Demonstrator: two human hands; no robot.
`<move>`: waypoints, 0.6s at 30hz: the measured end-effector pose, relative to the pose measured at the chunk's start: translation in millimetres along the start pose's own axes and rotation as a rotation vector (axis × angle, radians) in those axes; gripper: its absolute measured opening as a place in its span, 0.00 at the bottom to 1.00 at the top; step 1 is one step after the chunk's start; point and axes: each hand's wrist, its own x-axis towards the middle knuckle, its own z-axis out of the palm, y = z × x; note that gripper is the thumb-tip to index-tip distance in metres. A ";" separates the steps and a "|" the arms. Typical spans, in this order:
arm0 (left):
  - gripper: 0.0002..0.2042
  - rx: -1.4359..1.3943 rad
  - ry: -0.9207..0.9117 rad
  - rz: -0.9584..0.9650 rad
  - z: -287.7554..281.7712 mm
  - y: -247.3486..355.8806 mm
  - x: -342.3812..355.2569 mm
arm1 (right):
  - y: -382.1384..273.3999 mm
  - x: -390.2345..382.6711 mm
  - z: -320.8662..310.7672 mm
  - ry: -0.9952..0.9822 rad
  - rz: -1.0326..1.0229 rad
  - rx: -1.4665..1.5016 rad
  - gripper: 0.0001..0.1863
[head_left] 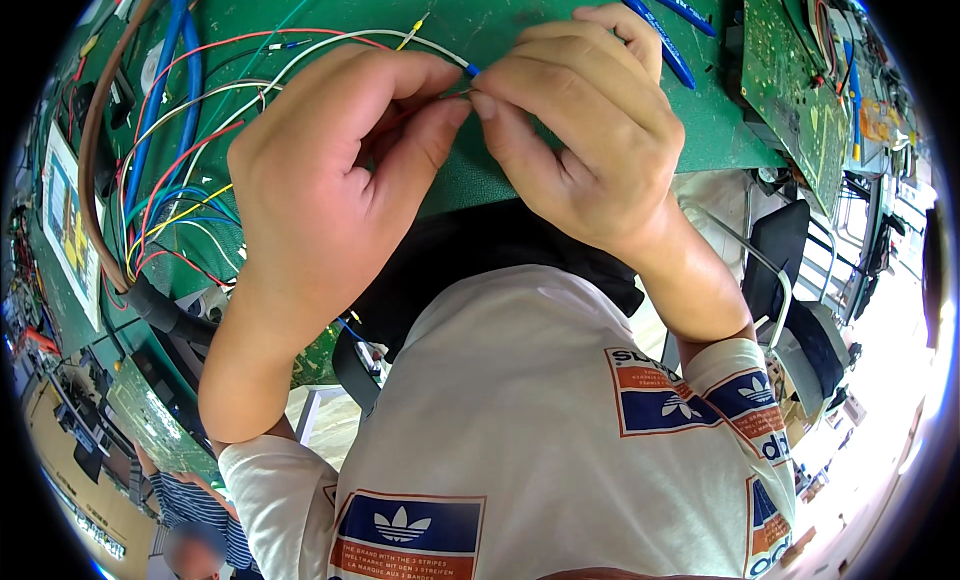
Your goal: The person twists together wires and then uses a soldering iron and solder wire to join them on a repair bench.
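Observation:
Over the green mat, my left hand [325,150] and my right hand [590,120] meet with their fingertips nearly touching. A white wire [385,33] arcs over my left hand and ends in a small blue sleeve [472,71] at my right fingertips. My right thumb and index finger are closed in a pinch at that end; the tip is hidden. My left thumb and index finger are also pinched together, and what lies between them is hidden. Left of my hands, a bundle of thin red, yellow, blue and white wires [165,205] fans out of a thick sheath.
Blue-handled pliers [660,40] lie beyond my right hand. A green circuit board [790,90] stands at the right of the green mat [440,195]. Thick blue cables [150,110] and a brown cable [92,130] run along the left. Chairs [780,250] stand at right; another person [195,520] is at lower left.

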 end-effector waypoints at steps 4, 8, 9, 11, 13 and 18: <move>0.06 0.049 -0.018 0.056 -0.4 0.5 1.2 | -14.8 6.9 -4.9 -0.036 0.135 0.017 0.09; 0.06 0.037 0.002 0.028 0.4 6.6 1.5 | -15.1 6.4 -5.5 -0.012 0.157 -0.002 0.10; 0.06 0.021 0.010 0.016 0.3 7.4 1.0 | -14.6 3.1 -4.5 0.010 0.169 0.026 0.10; 0.06 0.048 0.038 0.058 0.8 7.0 2.4 | -12.1 1.3 -5.0 0.033 0.176 0.070 0.10; 0.06 0.133 0.079 0.162 1.4 4.4 3.7 | -10.6 1.1 -5.9 0.031 0.166 0.105 0.11; 0.08 0.156 0.144 0.132 3.5 3.4 0.7 | -13.1 3.2 -7.4 0.026 0.180 0.170 0.13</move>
